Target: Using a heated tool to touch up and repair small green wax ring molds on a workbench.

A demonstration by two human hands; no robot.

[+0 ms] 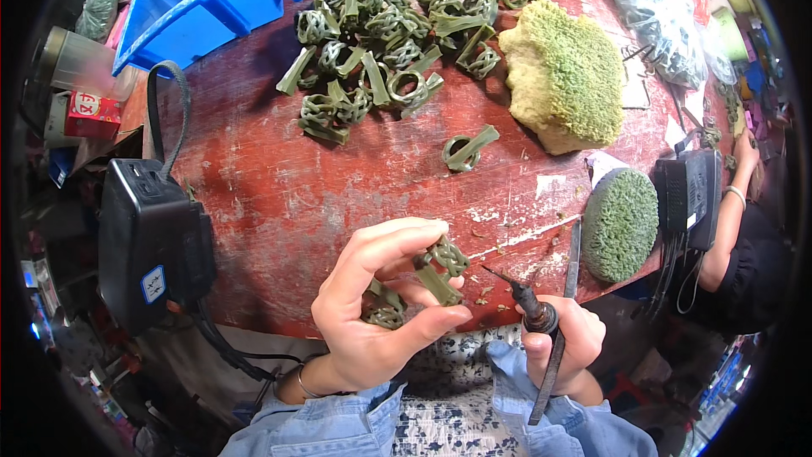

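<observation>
My left hand (355, 305) pinches a dark green openwork ring (450, 257), with a flat green strip on it, between thumb and index finger. A second green openwork piece (383, 308) is tucked in the same palm. My right hand (577, 340) grips a black-handled electric wax pen (526, 298), its thin pointed tip close to the ring but apart from it. A flat metal strip (548, 379) also sticks out below that hand. Another narrow metal blade (575, 254) shows above it; I cannot tell whether they are one tool.
Several green rings (393, 30) lie heaped on the worn red table (245, 203), one ring (467, 152) by itself. Right are a yellow-green foam block (562, 76), a green oval sponge (622, 224) and a black box (687, 195). Left stand a black device (148, 237) and blue bin (220, 13). Another person's arm (734, 211) reaches in.
</observation>
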